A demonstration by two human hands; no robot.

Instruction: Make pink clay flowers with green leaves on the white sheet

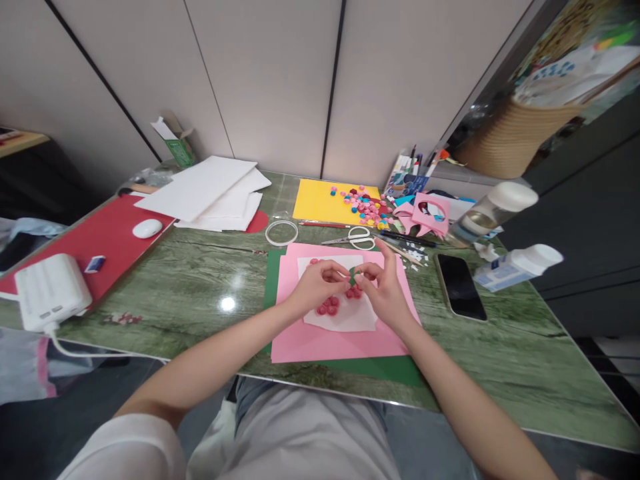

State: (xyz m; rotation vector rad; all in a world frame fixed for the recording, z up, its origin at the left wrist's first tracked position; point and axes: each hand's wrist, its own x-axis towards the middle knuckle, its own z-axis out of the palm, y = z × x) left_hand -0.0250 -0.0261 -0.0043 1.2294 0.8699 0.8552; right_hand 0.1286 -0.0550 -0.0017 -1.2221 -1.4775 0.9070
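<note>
Between the fingertips of my left hand [320, 285] and my right hand [384, 287] is a small piece of green paper [352, 275], pinched from both sides. The fingers of both hands are closed at the tips, and my right index finger points upward. Below them lies a white sheet [345, 321] bearing clusters of small pinkish-red paper rolls [328, 307], partly hidden by my hands. That sheet rests on pink paper [340, 345], which lies over green paper [380, 368].
Behind the hands are scissors [361, 239], a tape roll [281, 233] and yellow paper [315, 201] with colored paper rolls [373, 212]. A phone [461, 287] and two bottles [520, 267] stand or lie right. White sheets [200, 187], a mouse [147, 229] and a power bank [53, 291] are left.
</note>
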